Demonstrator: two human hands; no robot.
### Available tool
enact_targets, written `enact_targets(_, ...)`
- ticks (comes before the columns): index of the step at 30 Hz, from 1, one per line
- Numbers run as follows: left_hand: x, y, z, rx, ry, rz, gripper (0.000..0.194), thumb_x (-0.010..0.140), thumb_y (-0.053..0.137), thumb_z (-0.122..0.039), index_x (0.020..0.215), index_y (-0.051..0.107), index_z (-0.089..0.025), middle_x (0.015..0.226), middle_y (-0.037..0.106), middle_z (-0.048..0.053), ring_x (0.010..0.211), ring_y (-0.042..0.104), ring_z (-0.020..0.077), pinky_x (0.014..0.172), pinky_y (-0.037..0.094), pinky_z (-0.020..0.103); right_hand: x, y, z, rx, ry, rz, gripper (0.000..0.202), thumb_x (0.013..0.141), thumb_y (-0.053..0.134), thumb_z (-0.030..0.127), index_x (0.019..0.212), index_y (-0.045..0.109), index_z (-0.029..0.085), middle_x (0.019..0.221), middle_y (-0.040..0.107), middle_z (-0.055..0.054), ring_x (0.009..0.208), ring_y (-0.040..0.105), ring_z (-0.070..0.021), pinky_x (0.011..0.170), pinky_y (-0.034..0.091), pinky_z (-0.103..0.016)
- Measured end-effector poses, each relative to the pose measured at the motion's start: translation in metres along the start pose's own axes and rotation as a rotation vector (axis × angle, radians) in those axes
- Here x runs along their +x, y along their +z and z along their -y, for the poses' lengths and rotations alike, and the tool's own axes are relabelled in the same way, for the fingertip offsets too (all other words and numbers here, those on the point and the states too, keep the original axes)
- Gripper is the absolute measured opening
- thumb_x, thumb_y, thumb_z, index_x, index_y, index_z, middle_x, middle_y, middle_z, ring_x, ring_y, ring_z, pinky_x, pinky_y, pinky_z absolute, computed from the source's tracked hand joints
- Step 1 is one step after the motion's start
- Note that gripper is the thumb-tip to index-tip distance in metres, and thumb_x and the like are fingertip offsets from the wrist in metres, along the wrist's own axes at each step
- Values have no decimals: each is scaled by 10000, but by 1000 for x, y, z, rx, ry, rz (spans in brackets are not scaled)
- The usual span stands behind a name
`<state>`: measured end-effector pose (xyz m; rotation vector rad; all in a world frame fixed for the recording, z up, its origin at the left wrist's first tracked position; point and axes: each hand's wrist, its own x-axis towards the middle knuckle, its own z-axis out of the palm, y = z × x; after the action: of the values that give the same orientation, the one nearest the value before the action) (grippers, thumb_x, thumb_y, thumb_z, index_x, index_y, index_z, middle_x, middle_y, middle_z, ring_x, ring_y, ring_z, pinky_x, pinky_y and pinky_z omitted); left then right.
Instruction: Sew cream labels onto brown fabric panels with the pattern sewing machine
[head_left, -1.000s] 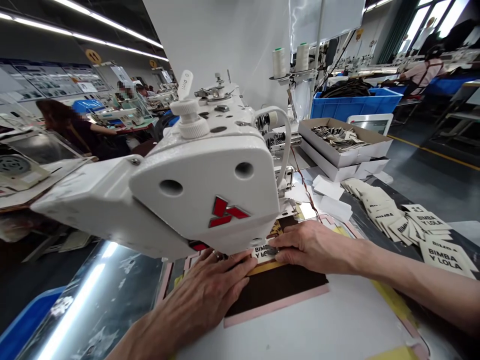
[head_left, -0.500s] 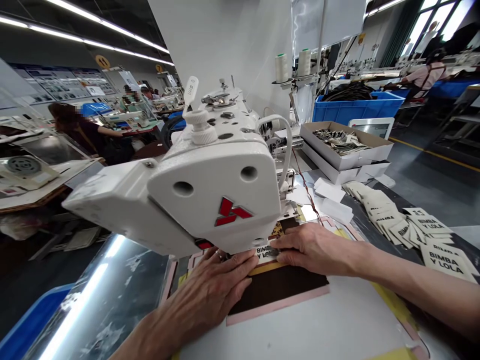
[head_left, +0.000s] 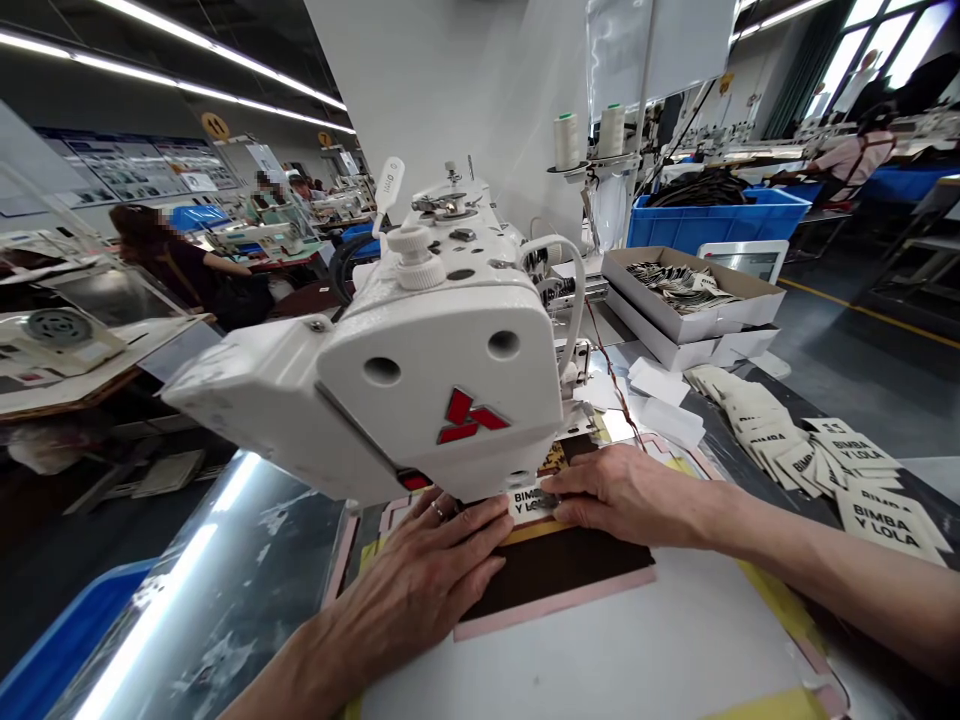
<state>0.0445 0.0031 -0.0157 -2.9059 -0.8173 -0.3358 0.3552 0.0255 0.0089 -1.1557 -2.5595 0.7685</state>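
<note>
Below the head of one white sewing machine (head_left: 442, 385), one pale rectangular label (head_left: 522, 504) with black lettering lies at the near edge of the housing. The label sits on one flat, matte dark brown panel (head_left: 562, 575); a narrow yellow-gold strip (head_left: 534, 531) runs along its near side. One pink strip (head_left: 559, 604) borders the panel's near edge, and a smooth white sheet (head_left: 600, 645) extends below it.

Two bare hands are placed apart, one at each end of the label. The left hand (head_left: 431, 560), wearing one metal ring (head_left: 437, 510), lies flat, fingers extended, with the fingertips at the label's left end. The right hand (head_left: 626, 497) is bent, thumb and fingers at the right end beside a small grey part; whether they are clamped on anything cannot be told.

The machine's face carries two round recesses and one red emblem (head_left: 471, 418). Behind it stand two white thread cones (head_left: 566, 143). To the right are two stacked cardboard boxes (head_left: 731, 316), the upper filled with labels, and one ribbed blue plastic bin (head_left: 716, 225). Further lettered labels (head_left: 772, 432), overlapping and too many to count, are fanned across the dark worktop (head_left: 714, 438).
</note>
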Motion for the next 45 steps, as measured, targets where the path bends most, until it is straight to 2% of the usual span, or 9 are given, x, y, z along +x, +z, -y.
enact_targets(14, -3, -5, -4, -7, -28, 39, 451, 1106, 495, -282, 1555, 524, -246, 1572, 563, 36, 1285, 664, 253, 1153, 483, 431, 0, -2, -2, 45, 3, 0, 379, 1061, 561, 419, 1332, 747, 229, 1289, 759, -103, 1106, 739, -298, 964, 558, -388)
enact_targets(16, -4, -6, -6, 25, -52, 75, 479, 1096, 541, -339, 1569, 505, -267, 1606, 520, 19, 1315, 648, 275, 1150, 490, 451, -9, -9, 0, 72, -12, 0, 372, 1062, 568, 416, 1339, 739, 235, 1272, 757, -94, 1085, 734, -272, 943, 556, -363)
enact_targets(20, -7, -5, -9, 45, -68, 104, 628, 1072, 595, -449, 1639, 381, -283, 1636, 467, 21, 1395, 593, 298, 1173, 473, 466, -43, -18, 10, 25, -51, 71, 315, 1033, 636, 455, 1259, 766, 279, 1078, 748, -49, 883, 711, -204, 771, 548, -313)
enact_targets(23, -8, -3, -11, 27, -65, 98, 681, 1072, 583, -491, 1663, 321, -276, 1624, 481, 33, 1406, 581, 320, 1169, 470, 497, -56, -14, 20, -75, -130, 21, 340, 1017, 667, 482, 1239, 767, 246, 1133, 730, -77, 985, 686, -245, 870, 556, -378)
enact_targets(27, -7, -1, -12, -16, -68, 78, 651, 1072, 585, -496, 1645, 367, -278, 1614, 500, 42, 1399, 587, 307, 1194, 449, 496, -38, -1, 21, -163, -241, -114, 387, 1099, 527, 421, 1320, 721, 169, 1345, 691, -140, 1168, 645, -293, 1034, 528, -460)
enact_targets(32, -10, -2, -9, -19, -85, 88, 624, 1088, 535, -509, 1644, 369, -279, 1647, 454, 26, 1418, 570, 304, 1211, 449, 512, -9, 22, 3, -231, -261, -146, 448, 1090, 543, 476, 1363, 689, 152, 1421, 671, -135, 1287, 600, -324, 1119, 500, -509)
enact_targets(37, -14, 0, -11, -96, -149, 70, 624, 1058, 574, -439, 1643, 375, -348, 1639, 467, -13, 1378, 602, 326, 1213, 474, 529, -12, 38, -11, -263, -276, -214, 428, 1094, 539, 452, 1382, 688, 171, 1465, 654, -119, 1352, 561, -343, 1125, 509, -554)
enact_targets(42, -13, 3, -11, -115, -161, 45, 605, 1047, 592, -396, 1621, 399, -384, 1628, 488, -32, 1350, 629, 338, 1184, 519, 551, -14, 38, -10, -264, -303, -229, 387, 1088, 560, 418, 1366, 698, 186, 1438, 674, -127, 1334, 584, -333, 1112, 522, -548)
enact_targets(45, -11, 2, -9, -84, -120, 5, 556, 1052, 604, -412, 1587, 461, -350, 1591, 541, -16, 1315, 659, 337, 1146, 559, 513, -12, 38, -10, -286, -304, -241, 382, 1091, 553, 411, 1348, 703, 171, 1428, 680, -126, 1313, 593, -327, 1103, 523, -527)
